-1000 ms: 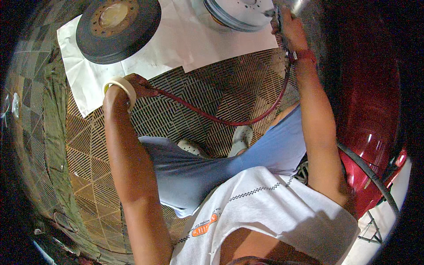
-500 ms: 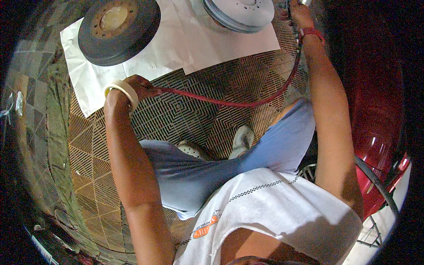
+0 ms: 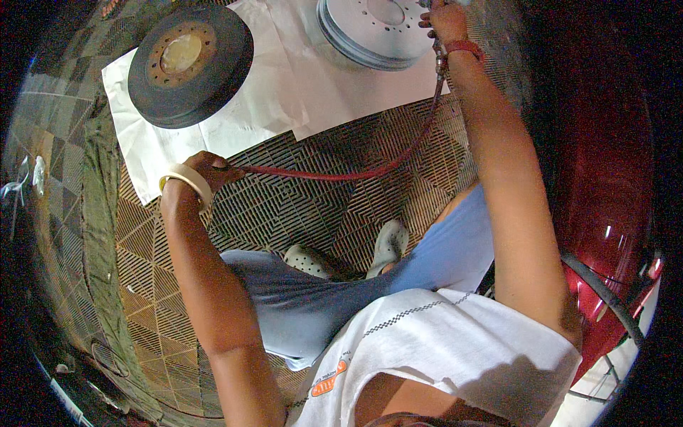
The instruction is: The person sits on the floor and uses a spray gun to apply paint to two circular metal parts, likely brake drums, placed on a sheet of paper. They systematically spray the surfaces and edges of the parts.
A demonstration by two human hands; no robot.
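My right hand (image 3: pixel 448 25) is closed round an air spray gun at the top edge, mostly cut off, beside the silver-grey brake disc (image 3: pixel 356 43). A red air hose (image 3: pixel 341 175) runs from a metal fitting (image 3: pixel 441 65) below that hand, sags over the floor and ends in my left hand (image 3: pixel 210 167). My left fingers are wrapped round the hose, just off the near edge of the white paper (image 3: pixel 277 107). A roll of masking tape (image 3: pixel 186 183) circles my left wrist. The dark brake disc (image 3: pixel 188 67), with a rusty centre, lies on the paper beyond my left hand.
Slatted floor tiles (image 3: pixel 299 213) lie under the paper and my shoes (image 3: pixel 391 242). To the right stands a glossy red car body panel (image 3: pixel 605 213), with a black hose (image 3: pixel 605 292) at its lower end. A dark shiny curved surface (image 3: pixel 92 377) borders the lower left.
My right hand has moved left with the spray gun, closer to the silver-grey disc, and the hose swung along. The view has shifted slightly; my left hand still grips the hose.
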